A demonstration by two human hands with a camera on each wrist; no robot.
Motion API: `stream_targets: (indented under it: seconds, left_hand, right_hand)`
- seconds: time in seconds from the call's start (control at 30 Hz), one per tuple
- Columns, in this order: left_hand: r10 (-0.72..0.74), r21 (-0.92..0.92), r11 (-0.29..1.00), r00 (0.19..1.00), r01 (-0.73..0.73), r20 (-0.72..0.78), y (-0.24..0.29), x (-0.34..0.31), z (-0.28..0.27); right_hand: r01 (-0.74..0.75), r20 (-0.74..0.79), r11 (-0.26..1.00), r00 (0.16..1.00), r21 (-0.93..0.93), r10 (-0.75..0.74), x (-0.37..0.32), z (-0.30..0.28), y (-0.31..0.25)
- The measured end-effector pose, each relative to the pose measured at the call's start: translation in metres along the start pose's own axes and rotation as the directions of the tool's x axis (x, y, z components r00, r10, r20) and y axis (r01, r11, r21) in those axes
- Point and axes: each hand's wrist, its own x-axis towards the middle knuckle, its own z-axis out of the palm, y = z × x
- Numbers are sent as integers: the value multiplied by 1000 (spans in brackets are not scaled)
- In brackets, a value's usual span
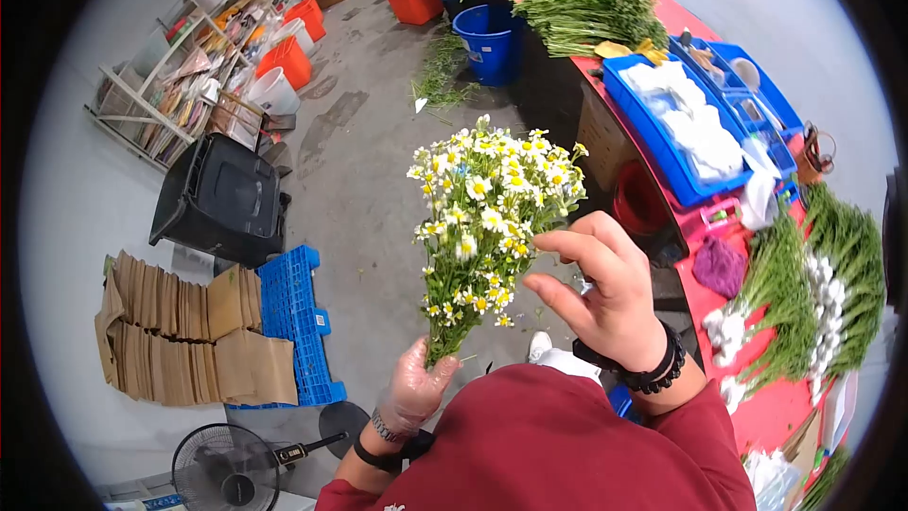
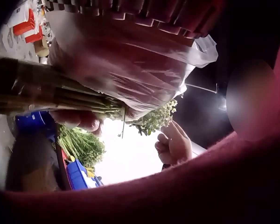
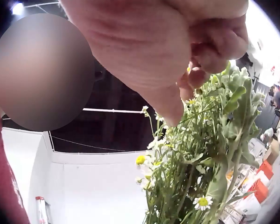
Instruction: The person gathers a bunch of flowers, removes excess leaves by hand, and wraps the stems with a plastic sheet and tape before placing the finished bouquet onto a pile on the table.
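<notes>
A bunch of small white daisy-like flowers with yellow centres stands upright in front of the maroon sleeves. My left hand, in a thin clear plastic glove, grips it low around the green stems. The gathered stems pass through that gloved hand in the left wrist view. My bare right hand is beside the blossoms at their right edge, thumb and forefinger spread apart with a gap between them. Seen from the right wrist, the thumb of the right hand overlaps the blossoms and broad grey-green leaves.
On the right, a red table bears a blue tray of white material, a purple cloth and green bunches. A blue bucket stands beyond. At left are a black bin, cardboard, a blue pallet and a fan.
</notes>
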Motion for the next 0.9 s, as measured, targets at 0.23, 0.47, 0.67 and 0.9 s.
stream_targets:
  seconds: [0.23,0.47,0.67,0.9]
  left_hand:
    - [47,84,996,995,-39,-93,17,103,-42]
    - [39,-2,999,993,-40,-107,5,217,-131]
    - [46,49,998,994,-41,-100,9,326,-253]
    - [95,210,974,995,-84,-42,37,439,-366]
  right_hand:
    - [11,139,998,990,55,-18,108,67,80]
    - [64,231,997,970,42,-72,206,166,140]
    - [71,273,997,960,-35,-59,309,268,172]
    - [321,149,888,946,-330,-287,422,355,213]
